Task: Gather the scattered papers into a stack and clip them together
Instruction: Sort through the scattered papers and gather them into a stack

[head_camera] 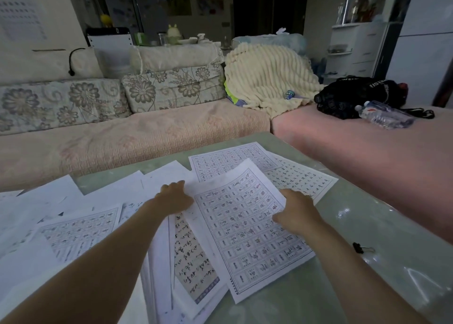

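Several white papers lie scattered across the glass table. A gridded practice sheet sits on top in the middle, its far end curling upward. My right hand grips that sheet at its right edge, thumb on the printed side. My left hand holds the sheet's left edge near the top, fingers curled over it. Under it lies a sheet with handwritten script. More gridded sheets lie beyond, and blank and printed sheets spread to the left. A black binder clip lies on the glass to the right.
A sofa with floral cushions runs along the table's far side. At the right, a pink seat carries a cream blanket, a black bag and a plastic water bottle. White shelves stand behind.
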Demonstrator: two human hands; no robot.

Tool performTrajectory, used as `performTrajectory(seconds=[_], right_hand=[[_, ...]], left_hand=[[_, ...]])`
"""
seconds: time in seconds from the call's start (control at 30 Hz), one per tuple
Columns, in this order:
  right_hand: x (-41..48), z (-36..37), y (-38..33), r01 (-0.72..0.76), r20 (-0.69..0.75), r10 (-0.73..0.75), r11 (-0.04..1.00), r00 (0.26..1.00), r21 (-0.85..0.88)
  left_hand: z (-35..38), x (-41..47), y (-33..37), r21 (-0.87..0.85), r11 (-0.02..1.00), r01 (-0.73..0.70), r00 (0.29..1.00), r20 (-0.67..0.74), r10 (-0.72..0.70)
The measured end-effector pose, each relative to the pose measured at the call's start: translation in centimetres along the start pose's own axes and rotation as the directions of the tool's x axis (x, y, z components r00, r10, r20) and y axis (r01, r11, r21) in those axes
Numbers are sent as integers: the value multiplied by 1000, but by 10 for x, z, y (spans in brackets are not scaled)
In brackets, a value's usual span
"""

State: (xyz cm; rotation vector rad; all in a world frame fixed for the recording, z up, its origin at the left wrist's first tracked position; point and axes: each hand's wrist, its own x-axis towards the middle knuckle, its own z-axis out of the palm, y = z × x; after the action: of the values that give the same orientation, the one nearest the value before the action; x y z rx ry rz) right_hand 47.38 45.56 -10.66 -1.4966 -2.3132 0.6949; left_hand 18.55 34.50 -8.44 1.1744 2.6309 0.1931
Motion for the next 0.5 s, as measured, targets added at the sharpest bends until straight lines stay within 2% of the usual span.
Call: performTrajectory(seconds=[0.07, 0.17, 0.23, 0.4, 0.5], right_hand=[[3, 0, -1, 1, 33, -2, 1000, 999, 11], [5, 2, -5, 23, 44, -25, 999, 999, 47], [5, 5, -8, 47, 52, -50, 997, 997, 66], [3, 9, -12, 111, 63, -118, 989, 991, 100], [-2, 8, -14, 120, 74, -133, 980, 988, 160]], left_hand=[[-1, 9, -3, 55, 997, -49, 999, 1, 49], [-5, 18, -2, 19, 997, -68, 997, 29, 68], [-7, 21, -3, -64, 996, -57, 996, 63, 61], [-9, 28, -6, -312, 947, -75, 997, 1, 80], [-19, 23, -14, -427, 902, -62, 994, 51, 92]])
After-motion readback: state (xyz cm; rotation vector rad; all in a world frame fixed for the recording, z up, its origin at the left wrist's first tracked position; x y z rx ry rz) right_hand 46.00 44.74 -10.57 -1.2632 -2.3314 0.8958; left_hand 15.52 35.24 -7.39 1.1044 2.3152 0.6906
